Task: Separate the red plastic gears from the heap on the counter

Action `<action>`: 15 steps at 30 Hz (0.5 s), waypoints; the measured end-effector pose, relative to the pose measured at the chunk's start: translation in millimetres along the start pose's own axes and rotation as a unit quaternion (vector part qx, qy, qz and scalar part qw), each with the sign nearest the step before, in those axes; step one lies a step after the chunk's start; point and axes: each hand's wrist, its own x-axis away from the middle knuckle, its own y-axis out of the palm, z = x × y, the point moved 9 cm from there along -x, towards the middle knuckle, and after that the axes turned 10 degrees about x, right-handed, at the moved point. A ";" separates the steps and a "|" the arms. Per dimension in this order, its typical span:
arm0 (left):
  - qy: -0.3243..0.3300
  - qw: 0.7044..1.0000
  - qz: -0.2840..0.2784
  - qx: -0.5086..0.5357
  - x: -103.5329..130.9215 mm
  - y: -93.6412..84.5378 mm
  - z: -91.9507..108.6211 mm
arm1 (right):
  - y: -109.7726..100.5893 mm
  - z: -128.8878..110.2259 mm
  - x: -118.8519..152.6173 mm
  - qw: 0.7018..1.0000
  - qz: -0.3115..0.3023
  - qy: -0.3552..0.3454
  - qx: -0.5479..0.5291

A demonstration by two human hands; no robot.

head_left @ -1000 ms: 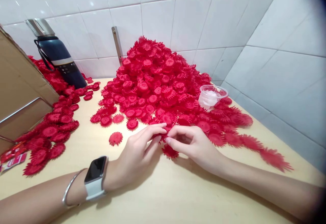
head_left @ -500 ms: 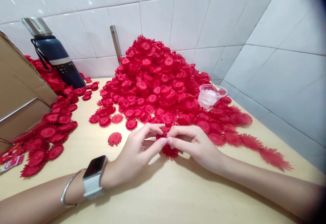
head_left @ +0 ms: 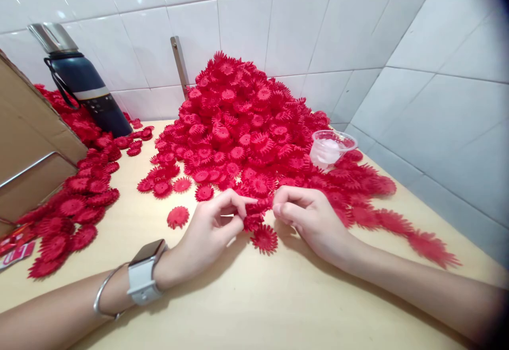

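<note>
My left hand [head_left: 217,228], with a watch and a bangle on its wrist, has thumb and fingers closed beside the red flower-shaped pieces at the front of the pile. Anything inside that pinch is hidden. Across a small gap, my right hand [head_left: 304,212] has its thumb pressed against its curled fingers, and whatever it pinches is too small to make out. Between the two hands, a red toothed flower disc [head_left: 264,239] lies on the table. Behind them rises a tall pile of red flower discs [head_left: 242,127].
A clear plastic cup [head_left: 331,151] with something whitish inside leans in the pile at right. At left are a dark blue flask [head_left: 89,87], a cardboard box [head_left: 32,138] and another heap of red discs [head_left: 75,207]. Tiled walls [head_left: 246,32] stand behind the pale table [head_left: 254,307].
My hands have moved apart from where their fingertips met over the front disc. The left shifted left and the right slightly right, uncovering the disc between them.
</note>
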 end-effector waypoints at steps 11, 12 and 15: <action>0.064 0.991 0.023 -0.112 2.5 -6.8 7.8 | 9.1 -5.0 -1.3 0.998 -0.061 -0.028 0.015; 0.062 0.991 0.023 -0.114 2.2 -6.6 7.9 | 10.4 -5.4 -0.6 0.997 -0.068 -0.025 0.023; 0.059 0.991 0.026 -0.120 1.1 -6.0 8.4 | 13.3 -8.7 1.3 0.996 -0.078 -0.021 0.028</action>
